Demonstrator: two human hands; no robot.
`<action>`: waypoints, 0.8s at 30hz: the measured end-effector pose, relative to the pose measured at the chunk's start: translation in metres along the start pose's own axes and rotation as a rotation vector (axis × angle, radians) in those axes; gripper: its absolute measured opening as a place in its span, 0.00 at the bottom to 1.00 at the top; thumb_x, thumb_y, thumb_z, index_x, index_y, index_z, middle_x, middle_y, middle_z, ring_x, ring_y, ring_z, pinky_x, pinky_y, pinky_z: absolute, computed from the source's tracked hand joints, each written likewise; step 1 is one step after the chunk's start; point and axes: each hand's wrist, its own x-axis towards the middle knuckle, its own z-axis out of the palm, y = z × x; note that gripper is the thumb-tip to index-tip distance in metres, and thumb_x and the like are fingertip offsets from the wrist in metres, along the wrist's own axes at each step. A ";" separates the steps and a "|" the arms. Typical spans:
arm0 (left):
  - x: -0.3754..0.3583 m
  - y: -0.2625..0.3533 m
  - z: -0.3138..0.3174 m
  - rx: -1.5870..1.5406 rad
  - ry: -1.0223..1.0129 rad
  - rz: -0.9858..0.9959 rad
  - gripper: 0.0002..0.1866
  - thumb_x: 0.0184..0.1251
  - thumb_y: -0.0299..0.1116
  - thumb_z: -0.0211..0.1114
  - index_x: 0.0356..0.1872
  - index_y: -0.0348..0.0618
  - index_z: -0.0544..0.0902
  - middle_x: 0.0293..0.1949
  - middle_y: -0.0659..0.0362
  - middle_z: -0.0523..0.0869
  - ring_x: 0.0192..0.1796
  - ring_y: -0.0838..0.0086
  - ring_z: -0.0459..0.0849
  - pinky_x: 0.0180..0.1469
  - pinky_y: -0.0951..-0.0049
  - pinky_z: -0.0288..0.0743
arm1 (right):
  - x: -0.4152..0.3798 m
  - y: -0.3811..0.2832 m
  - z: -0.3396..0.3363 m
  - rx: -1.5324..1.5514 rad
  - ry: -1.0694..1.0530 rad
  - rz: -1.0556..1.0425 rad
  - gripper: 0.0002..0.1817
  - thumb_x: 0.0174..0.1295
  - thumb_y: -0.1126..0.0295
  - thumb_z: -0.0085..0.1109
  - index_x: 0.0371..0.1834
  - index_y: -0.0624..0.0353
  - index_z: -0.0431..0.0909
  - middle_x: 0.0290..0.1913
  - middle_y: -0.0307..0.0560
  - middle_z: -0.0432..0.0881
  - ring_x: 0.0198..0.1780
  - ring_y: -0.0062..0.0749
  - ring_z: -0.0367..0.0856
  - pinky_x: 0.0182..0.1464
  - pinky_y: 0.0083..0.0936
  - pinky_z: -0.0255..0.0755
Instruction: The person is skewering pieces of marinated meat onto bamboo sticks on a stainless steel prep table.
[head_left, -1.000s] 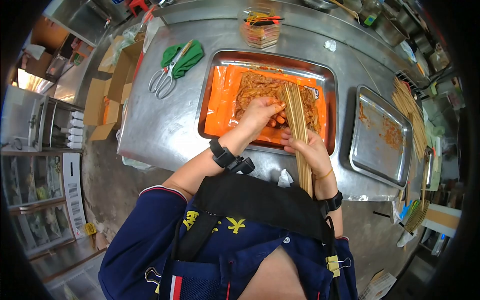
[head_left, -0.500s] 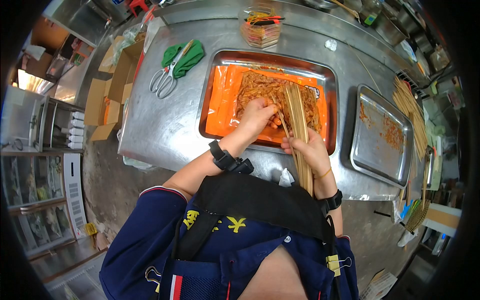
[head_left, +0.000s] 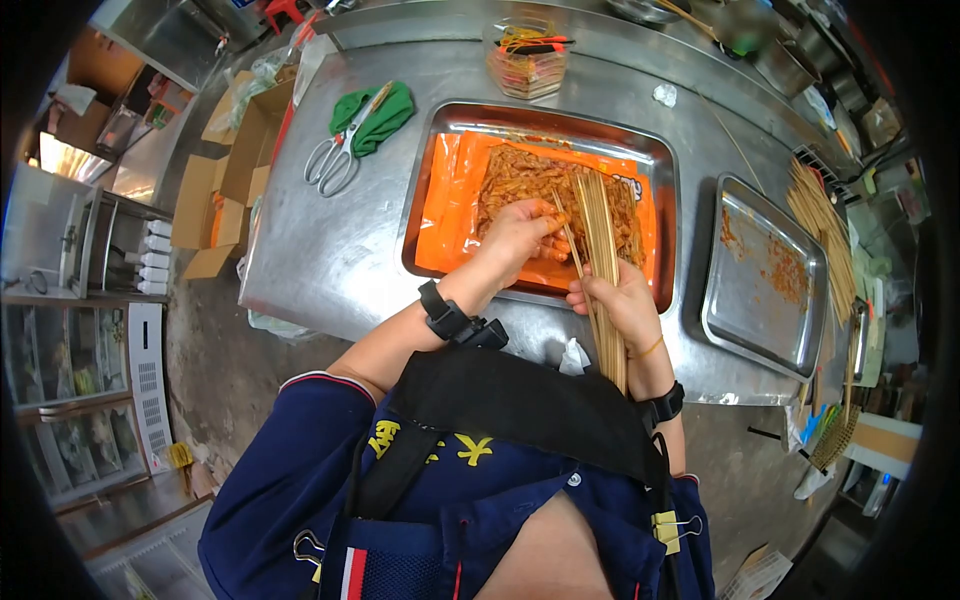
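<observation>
My right hand [head_left: 622, 302] is closed around a thick bundle of bamboo skewers [head_left: 601, 240], with one skewer [head_left: 573, 240] set apart on its left side. At the tip of that skewer my left hand [head_left: 520, 240] is pinched, its fingers smeared with orange sauce. What it pinches looks like a small piece of marinated meat, mostly hidden by the fingers. Beneath both hands lies a heap of sauced meat strips [head_left: 515, 175] on an opened orange plastic bag [head_left: 445, 210], inside a steel tray [head_left: 412, 190].
Scissors [head_left: 335, 160] rest on a green cloth [head_left: 390, 118] at the left. A clear container [head_left: 527, 70] stands behind the tray. To the right are a second, sauce-stained tray [head_left: 750, 310] and more skewers [head_left: 820, 235]. Cardboard boxes [head_left: 215, 205] sit beyond the table's left edge.
My left fingers have shifted slightly at the single skewer's tip. The right hand keeps its hold on the bundle. The view has moved a little.
</observation>
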 end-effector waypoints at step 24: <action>0.003 0.025 -0.086 1.094 0.429 0.233 0.10 0.56 0.27 0.60 0.39 0.37 0.81 0.27 0.56 0.82 0.29 0.74 0.80 0.33 0.74 0.73 | 0.001 -0.003 0.004 -0.113 0.045 0.016 0.10 0.55 0.79 0.52 0.40 0.69 0.70 0.30 0.51 0.80 0.28 0.28 0.81 0.28 0.21 0.76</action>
